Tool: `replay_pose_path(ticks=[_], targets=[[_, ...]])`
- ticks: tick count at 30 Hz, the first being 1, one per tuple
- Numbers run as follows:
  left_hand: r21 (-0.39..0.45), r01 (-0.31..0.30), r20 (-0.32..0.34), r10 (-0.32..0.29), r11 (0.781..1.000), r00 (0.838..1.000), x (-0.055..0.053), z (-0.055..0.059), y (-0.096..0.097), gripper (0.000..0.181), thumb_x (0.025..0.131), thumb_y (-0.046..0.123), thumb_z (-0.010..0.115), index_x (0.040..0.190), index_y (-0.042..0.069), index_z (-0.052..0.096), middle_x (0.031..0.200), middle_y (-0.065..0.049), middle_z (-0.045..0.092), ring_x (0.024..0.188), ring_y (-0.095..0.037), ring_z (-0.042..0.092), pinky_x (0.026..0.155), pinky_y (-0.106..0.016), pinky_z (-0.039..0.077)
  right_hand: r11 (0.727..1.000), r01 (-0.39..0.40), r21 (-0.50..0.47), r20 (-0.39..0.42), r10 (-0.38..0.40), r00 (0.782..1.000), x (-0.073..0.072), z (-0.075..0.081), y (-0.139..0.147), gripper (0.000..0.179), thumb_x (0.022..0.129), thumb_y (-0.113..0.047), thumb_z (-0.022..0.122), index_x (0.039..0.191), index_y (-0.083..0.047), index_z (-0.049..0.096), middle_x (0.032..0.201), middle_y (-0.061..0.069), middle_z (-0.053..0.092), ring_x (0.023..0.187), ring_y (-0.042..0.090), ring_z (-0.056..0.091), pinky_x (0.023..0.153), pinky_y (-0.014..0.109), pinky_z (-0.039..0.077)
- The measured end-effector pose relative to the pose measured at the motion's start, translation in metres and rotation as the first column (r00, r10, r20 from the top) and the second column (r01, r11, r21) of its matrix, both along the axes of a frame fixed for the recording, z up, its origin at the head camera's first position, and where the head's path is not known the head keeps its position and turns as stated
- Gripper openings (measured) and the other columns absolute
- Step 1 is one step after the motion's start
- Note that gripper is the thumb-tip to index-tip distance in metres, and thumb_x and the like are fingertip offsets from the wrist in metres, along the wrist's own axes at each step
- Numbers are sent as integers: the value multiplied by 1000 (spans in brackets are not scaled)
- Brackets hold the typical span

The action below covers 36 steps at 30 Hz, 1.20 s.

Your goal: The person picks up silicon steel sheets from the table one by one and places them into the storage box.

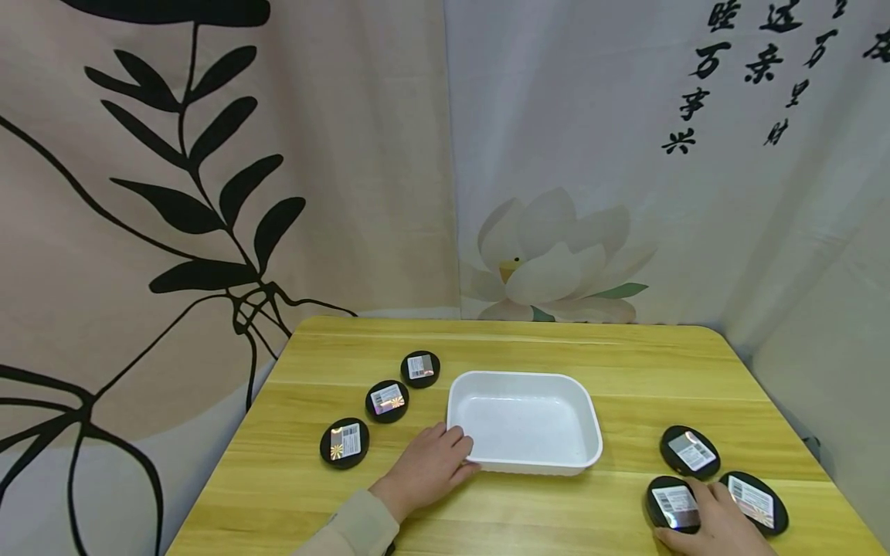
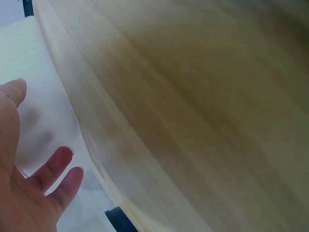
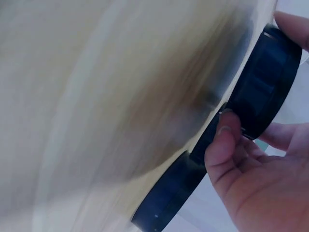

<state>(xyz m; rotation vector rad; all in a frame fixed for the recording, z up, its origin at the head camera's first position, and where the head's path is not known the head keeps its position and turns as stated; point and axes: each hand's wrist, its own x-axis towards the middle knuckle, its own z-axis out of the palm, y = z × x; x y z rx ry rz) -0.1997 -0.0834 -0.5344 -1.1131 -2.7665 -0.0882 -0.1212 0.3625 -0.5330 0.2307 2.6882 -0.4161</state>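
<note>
My right hand (image 1: pixel 719 521) holds a black, flat round container (image 1: pixel 673 502) by its edges, thumb on one side and fingers on the other. In the right wrist view, that same container (image 3: pixel 265 82) sits between thumb and curled fingertips, tilted close over the table. Two similar containers are beside the hand, one behind (image 1: pixel 690 451) and one to its right (image 1: pixel 754 502). My left hand (image 1: pixel 431 467) rests at the near left corner of a white rectangular tray (image 1: pixel 526 468), with relaxed fingers at its rim. The left wrist view shows this hand (image 2: pixel 29 193) with fingers spread beside the tray's white wall.
Left of the tray, three more black round containers lie in a slanting row, near (image 1: pixel 344 443), middle (image 1: pixel 387 401) and far (image 1: pixel 420 369). All bear barcode labels. The wooden table (image 1: pixel 626 347) ends at a printed curtain (image 1: pixel 375 154) behind it.
</note>
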Motion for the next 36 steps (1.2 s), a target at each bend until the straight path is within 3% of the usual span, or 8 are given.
replay_pose_path(ticks=[6, 19, 30, 36], targets=[[8, 10, -50, -9, 1000, 999, 0, -2, 0, 33, 104, 54, 45, 97, 23, 56, 93, 9, 53, 84, -12, 47, 78, -28, 46, 1000, -7, -7, -25, 7, 1000, -2, 3, -5, 117, 69, -73, 77, 135, 18, 42, 121, 44, 45, 101, 47, 57, 83, 64, 51], [35, 45, -107, -41, 998, 993, -1, -2, 1, 32, 103, 51, 49, 94, 22, 55, 89, 8, 51, 81, -12, 45, 77, -27, 44, 1000, 1, -17, -40, -2, 999, -9, 18, -16, 119, 71, -74, 74, 139, 16, 39, 121, 44, 43, 95, 41, 59, 81, 62, 53], [30, 29, -51, -27, 999, 998, -1, -4, 0, 32, 104, 52, 47, 95, 22, 55, 90, 8, 50, 81, -12, 43, 77, -26, 42, 1000, 4, -27, -62, -6, 998, -16, 27, -25, 119, 71, -74, 75, 141, 15, 38, 126, 45, 40, 98, 45, 57, 83, 66, 52], [34, 28, -31, -27, 999, 999, 0, -2, 0, 32, 104, 52, 47, 95, 22, 55, 90, 8, 49, 83, -11, 43, 78, -26, 43, 999, -35, -28, -124, 31, 992, -19, 31, -29, 117, 73, -73, 74, 142, 14, 37, 129, 46, 38, 105, 50, 55, 84, 68, 50]])
